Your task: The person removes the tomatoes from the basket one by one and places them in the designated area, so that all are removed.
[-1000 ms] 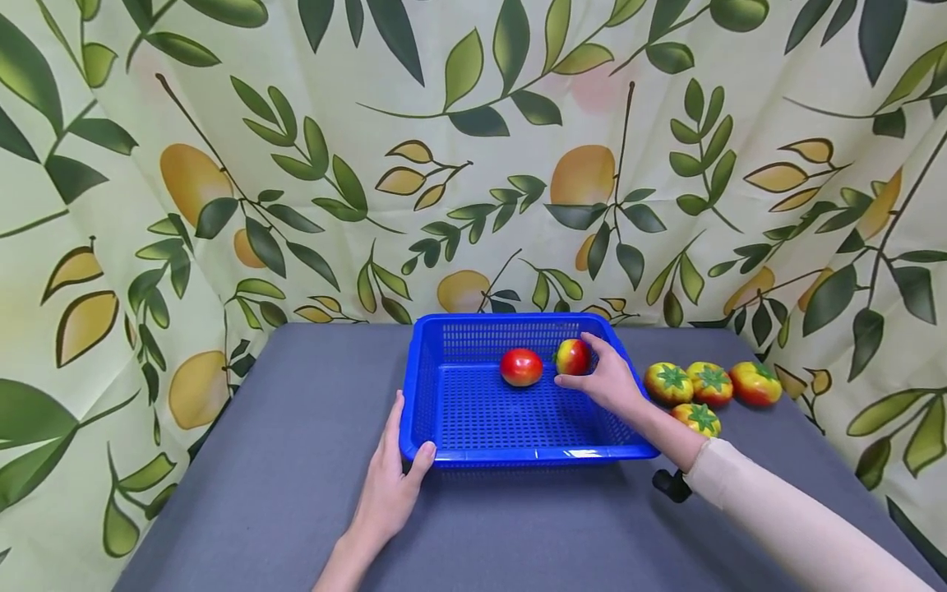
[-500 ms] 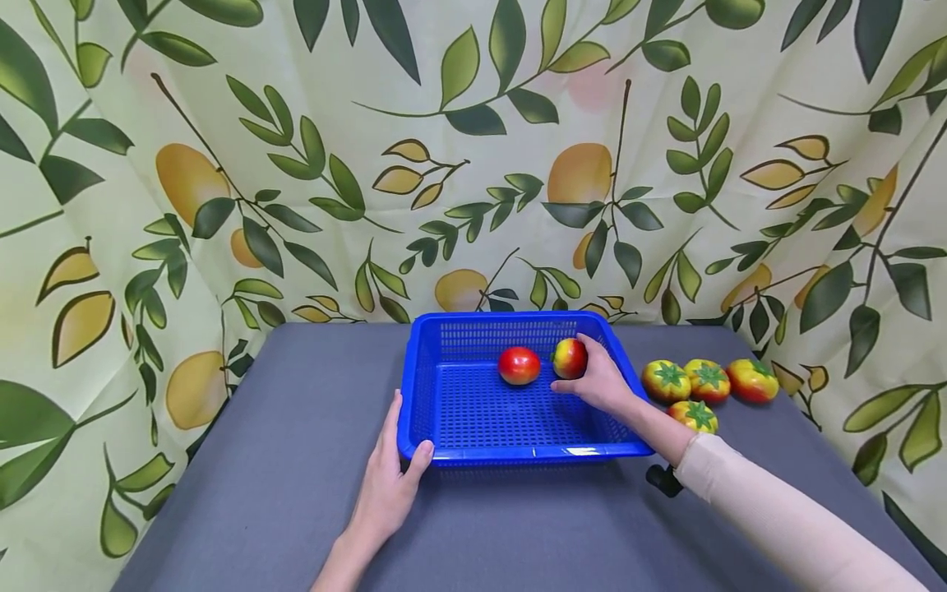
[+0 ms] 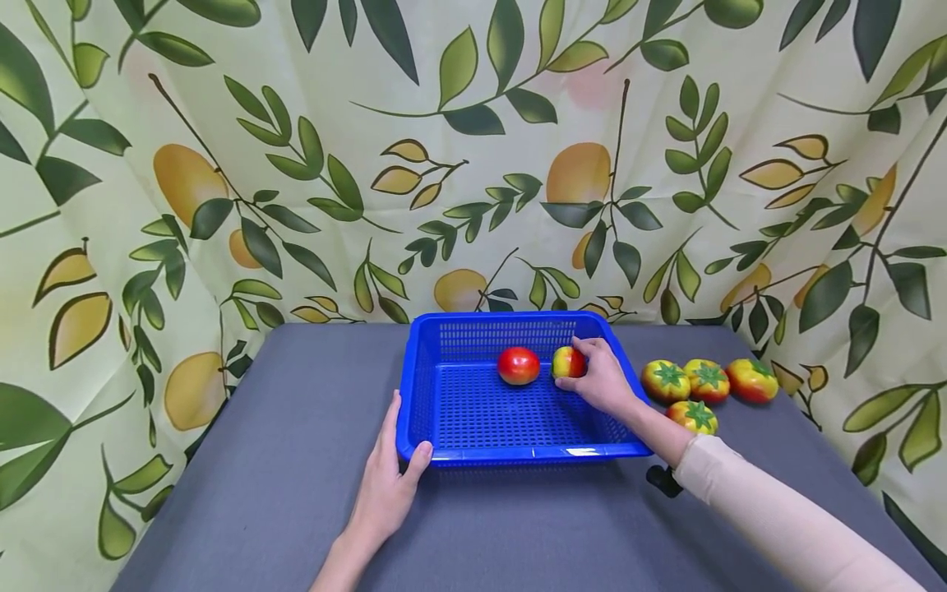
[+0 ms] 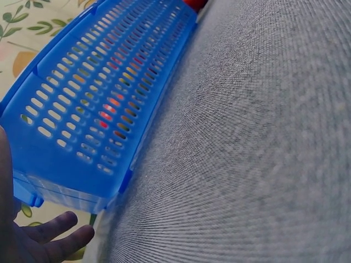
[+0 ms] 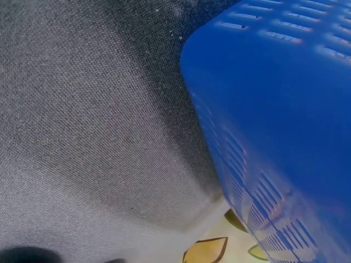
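Observation:
The blue plastic basket (image 3: 503, 455) stands on the table, with perforated walls and floor. At its front left corner my left hand (image 3: 382, 485) holds on, thumb on the front rim and fingers along the left side. Inside the basket, toward the back right, my right hand (image 3: 605, 378) pinches a red and yellow toy tomato (image 3: 563, 360) between thumb and fingers. Another toy tomato (image 3: 519, 366), mostly red, lies just left of it on the basket floor. In the left wrist view the basket wall (image 4: 82, 109) fills the left part, with two fingertips (image 4: 66, 222) below it.
Several red and yellow toy tomatoes (image 3: 709, 381) with green leafy tops sit on the grey table (image 3: 311, 386) right of the basket. A small black object (image 3: 663, 481) shows under the right forearm. A leaf-printed cloth (image 3: 473, 164) hangs behind the table.
The right hand's fingers have shifted slightly on the tomato, which has turned a little in place near the basket's back right. The left hand keeps its place at the corner.

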### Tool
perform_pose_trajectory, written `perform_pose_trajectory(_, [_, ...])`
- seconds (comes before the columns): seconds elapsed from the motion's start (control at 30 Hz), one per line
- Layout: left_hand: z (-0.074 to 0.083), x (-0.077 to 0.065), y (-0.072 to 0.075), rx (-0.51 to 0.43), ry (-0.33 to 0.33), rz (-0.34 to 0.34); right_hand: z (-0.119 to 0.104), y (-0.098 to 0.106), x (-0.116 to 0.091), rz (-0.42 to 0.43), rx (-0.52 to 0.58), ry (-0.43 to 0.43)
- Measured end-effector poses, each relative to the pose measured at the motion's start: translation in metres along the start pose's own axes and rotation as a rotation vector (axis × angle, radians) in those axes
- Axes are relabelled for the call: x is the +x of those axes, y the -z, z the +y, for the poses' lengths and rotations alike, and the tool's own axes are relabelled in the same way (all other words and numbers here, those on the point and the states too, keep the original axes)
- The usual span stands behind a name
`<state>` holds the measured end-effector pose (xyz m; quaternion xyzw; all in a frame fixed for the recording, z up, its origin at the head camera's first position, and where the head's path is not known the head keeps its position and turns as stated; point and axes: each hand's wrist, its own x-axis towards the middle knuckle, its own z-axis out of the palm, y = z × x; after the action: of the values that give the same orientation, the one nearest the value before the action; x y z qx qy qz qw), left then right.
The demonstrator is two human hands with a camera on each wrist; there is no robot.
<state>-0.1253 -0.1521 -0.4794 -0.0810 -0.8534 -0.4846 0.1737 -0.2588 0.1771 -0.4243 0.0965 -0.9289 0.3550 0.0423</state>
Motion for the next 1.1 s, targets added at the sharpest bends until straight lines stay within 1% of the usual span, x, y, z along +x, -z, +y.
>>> perform_pose_trajectory(0.27, [0.0004, -0.0005, 0.0005, 0.002, 0.011, -0.005, 0.0011, -0.0013, 0.0017, 0.003, -0.023, -0.009])
perform_pose_trajectory(0.63, [0.0019, -0.0005, 0.0003, 0.002, 0.024, -0.013, 0.0018, -0.0009, -0.0007, -0.002, 0.032, -0.018])
perform_pose_trajectory(1.1, [0.0034, -0.0003, 0.0002, 0.007, 0.028, -0.013, 0.0019, -0.001, -0.0025, 0.005, -0.006, 0.042])
